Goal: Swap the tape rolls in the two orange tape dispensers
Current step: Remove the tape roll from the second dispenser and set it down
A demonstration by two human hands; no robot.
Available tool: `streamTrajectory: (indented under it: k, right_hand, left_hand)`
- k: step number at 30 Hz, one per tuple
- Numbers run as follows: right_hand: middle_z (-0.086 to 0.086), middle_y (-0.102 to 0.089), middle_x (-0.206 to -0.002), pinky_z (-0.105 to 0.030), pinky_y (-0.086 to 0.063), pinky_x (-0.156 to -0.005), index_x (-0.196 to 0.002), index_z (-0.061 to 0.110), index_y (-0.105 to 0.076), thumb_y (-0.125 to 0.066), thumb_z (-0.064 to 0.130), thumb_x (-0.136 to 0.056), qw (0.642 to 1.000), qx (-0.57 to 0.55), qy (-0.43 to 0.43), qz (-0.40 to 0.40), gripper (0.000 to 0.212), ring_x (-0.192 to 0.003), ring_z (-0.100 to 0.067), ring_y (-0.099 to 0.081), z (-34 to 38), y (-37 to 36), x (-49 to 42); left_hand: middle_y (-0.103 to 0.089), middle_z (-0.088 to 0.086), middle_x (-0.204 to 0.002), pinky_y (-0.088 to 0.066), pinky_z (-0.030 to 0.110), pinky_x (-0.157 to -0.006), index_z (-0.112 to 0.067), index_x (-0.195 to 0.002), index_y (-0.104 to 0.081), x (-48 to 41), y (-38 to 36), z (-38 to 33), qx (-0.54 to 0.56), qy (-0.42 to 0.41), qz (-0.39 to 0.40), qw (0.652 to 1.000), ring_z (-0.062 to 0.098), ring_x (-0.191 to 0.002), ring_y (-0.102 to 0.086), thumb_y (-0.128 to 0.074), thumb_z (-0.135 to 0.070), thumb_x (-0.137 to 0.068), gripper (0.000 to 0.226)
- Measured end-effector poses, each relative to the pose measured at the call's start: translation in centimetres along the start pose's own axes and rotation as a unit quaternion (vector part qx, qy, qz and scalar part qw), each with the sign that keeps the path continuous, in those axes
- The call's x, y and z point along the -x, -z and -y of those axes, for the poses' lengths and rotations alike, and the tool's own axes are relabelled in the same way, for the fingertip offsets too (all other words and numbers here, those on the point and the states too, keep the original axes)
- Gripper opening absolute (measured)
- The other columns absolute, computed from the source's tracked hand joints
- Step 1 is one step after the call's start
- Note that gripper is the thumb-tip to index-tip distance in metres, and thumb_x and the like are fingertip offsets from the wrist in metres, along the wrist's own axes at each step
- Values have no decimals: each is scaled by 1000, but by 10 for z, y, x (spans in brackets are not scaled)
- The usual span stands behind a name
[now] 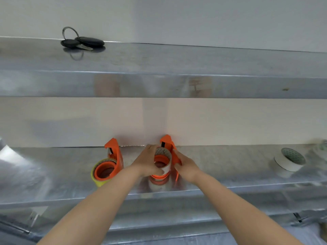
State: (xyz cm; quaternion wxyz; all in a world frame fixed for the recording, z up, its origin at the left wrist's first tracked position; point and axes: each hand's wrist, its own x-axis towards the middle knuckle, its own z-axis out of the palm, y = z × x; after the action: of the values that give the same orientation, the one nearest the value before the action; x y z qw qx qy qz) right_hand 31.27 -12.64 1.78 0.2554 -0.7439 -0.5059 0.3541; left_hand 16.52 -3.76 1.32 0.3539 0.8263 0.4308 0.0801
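From my head camera I look down at a shiny metal shelf [230,167] against a white wall, with both my bare arms reaching in from below. My left hand [149,161] is wrapped around the pale tape roll [163,157] of the right orange dispenser [169,147], fingers curled over its near and left side. The roll sits tilted on the orange hub, though I cannot tell whether it is seated fully or partly off. My right hand [184,164] is closed on the flat orange body of that same dispenser, thumb against its side, bracing it upright on the shelf.

Just to the left, apart from my hands, stands the left orange dispenser [114,156], its blade end pointing up toward the wall. Its yellow tape roll [96,175] is on the hub at the near end, untouched.

Well off to the right on the same shelf lies a loose white tape roll [289,160], tilted, with a greenish patterned core.

On the upper shelf [177,61], far left, rests a bunch of black keys [82,42] on a ring.
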Motion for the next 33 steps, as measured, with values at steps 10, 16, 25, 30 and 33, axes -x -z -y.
streamTrajectory:
  k: [10, 16, 25, 30, 33]
  right_hand:
    - [-3, -56, -130, -23, -40, -88, -135, 23, -40, -59, 18, -71, 996, -63, 63, -27, 67, -117, -21, -54, 22, 17, 13]
    - [8, -45, -138, -19, -35, -94, -144, 22, -23, -78, 21, -67, 989, -46, 79, -113, 95, -125, -10, -45, 15, 52, 17]
    - [23, -48, -98, 6, -34, -70, -133, 11, -36, -75, 10, -65, 951, -88, 40, -293, 78, -98, -4, -50, -41, 128, 71]
    - [8, -56, -104, -10, -42, -81, -125, 14, -43, -74, 11, -63, 928, -84, 7, -362, 69, -96, -7, -56, -105, 184, 105]
    - [2, -59, -106, -22, -47, -84, -119, 16, -47, -73, 12, -62, 920, -78, -8, -384, 63, -100, -14, -58, -145, 221, 126]
  left_hand:
    - [-32, 6, -143, -34, 24, -103, -12, -143, -28, -5, 31, -30, 2, -40, -32, 999, 20, -132, -37, -83, -24, -60, 101]
    - [-29, 7, -147, -29, 23, -105, -13, -146, -24, -22, 25, -70, 35, -72, -45, 996, 21, -137, -33, -86, -31, -60, 108]
    - [-38, 6, -143, -34, 29, -107, -11, -144, -27, -50, -59, -191, 79, -125, 3, 989, 20, -136, -37, -84, -38, -57, 108]
    - [-55, 4, -123, -45, 28, -93, -9, -128, -45, -57, -117, -269, 87, -164, 36, 982, 20, -116, -54, -85, -36, -55, 88]
    - [-63, 4, -108, -49, 27, -80, -14, -110, -56, -66, -158, -312, 95, -184, 45, 977, 21, -102, -61, -81, -43, -46, 75]
